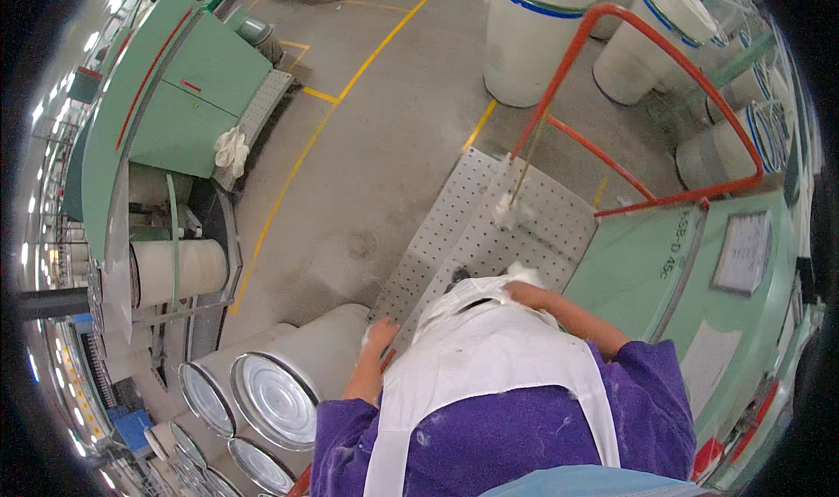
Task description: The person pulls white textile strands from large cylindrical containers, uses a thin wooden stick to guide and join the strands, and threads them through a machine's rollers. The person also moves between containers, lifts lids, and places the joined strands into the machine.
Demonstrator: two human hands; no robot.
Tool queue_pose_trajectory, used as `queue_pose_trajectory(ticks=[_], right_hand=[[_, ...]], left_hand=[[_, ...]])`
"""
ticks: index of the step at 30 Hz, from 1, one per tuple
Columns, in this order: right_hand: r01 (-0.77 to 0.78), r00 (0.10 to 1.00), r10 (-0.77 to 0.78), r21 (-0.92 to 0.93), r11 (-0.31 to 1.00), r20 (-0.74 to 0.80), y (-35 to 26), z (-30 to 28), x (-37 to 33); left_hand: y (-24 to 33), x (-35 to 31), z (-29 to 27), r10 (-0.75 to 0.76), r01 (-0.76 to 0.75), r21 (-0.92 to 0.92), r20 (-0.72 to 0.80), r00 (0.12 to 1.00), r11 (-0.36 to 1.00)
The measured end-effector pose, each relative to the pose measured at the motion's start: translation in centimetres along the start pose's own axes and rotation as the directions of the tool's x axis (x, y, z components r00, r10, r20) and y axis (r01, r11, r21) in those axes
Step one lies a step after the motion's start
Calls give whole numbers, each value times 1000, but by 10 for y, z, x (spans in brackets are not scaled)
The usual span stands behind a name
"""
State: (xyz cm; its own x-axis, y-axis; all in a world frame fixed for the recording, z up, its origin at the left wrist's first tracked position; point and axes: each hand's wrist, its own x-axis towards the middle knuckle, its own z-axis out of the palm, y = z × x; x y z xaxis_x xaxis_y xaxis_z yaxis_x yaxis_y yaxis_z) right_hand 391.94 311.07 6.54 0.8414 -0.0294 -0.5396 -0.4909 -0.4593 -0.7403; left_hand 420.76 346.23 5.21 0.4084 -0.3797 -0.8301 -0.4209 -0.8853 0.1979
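Observation:
My right hand (522, 294) is at the far right edge of my white apron (489, 348), against a tuft of white cotton fluff (526, 275). Its fingers are mostly hidden, so I cannot tell whether they grip the fluff. Left of the apron, my left hand (381, 331) looks curled closed, with a small white patch beside it. What it holds, if anything, is too small to make out. The apron bulges in front of me, with a dark slit across it. Below both hands is a perforated metal step platform (437, 243).
A red tubular rail (572, 55) and green machine panels (642, 261) stand to the right. Large white cans (533, 51) fill the far right; others lie with round metal bases (275, 401) facing me at lower left. Another green machine (188, 95) stands left, beyond a yellow floor line (301, 160).

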Motion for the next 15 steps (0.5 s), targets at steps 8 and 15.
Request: queue_pose_trajectory(ticks=[8,15], right_hand=[[241,942,-39,-591,770,333,67,-44,167],[311,915,-103,-518,797,390,71,-134,266]], left_hand=[[-18,26,-4,-305,171,-677,-83,949,716],[50,63,-43,-293,-23,-718,-313,903,696]])
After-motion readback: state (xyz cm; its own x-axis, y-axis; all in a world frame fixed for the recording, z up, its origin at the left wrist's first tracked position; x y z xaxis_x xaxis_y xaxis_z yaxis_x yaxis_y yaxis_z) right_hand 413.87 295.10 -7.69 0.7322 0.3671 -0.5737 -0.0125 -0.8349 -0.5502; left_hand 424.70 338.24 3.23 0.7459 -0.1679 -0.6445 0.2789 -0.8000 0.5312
